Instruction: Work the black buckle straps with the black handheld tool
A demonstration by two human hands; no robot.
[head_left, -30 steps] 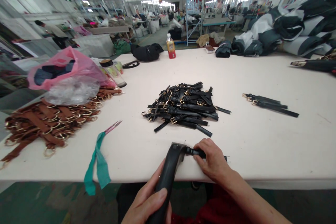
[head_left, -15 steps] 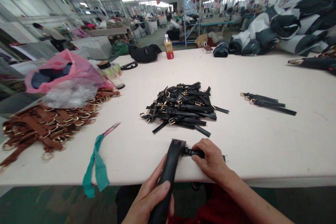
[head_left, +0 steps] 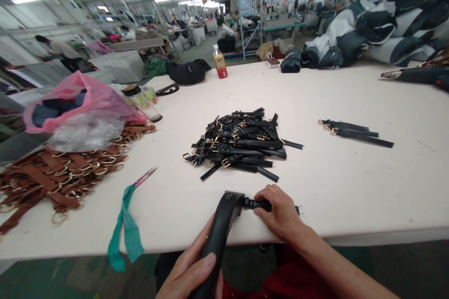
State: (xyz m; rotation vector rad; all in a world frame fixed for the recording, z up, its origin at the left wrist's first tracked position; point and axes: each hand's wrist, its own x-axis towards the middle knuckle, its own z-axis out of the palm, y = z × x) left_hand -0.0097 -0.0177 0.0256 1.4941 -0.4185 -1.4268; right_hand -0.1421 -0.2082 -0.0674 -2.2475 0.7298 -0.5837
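Observation:
My left hand [head_left: 191,268] is wrapped round a black, curved handheld tool [head_left: 218,231] with a broad, squared head; its exact kind I cannot make out. At the table's front edge, my right hand [head_left: 278,212] pinches a short black buckle strap [head_left: 261,204] down against the surface. The strap's left end meets the tool's head, and its buckle is hidden there. Loose threads show at its right end. Beyond both hands lies a heap of black buckle straps [head_left: 242,142] with gold buckles. Several more straps [head_left: 361,134] lie side by side to the right.
Pink-handled snips [head_left: 145,177] with a green cloth strip [head_left: 128,229] lie left, near brown straps with rings [head_left: 66,168] and a pink bag [head_left: 87,98]. A drink bottle [head_left: 220,63], dark rolls [head_left: 375,32] and a black tool [head_left: 414,75] are farther back on the white table [head_left: 336,187].
The view has shifted slightly. The tool's head has dipped a little and tilted, staying against the strap's left end. My right hand keeps its pinch on the strap.

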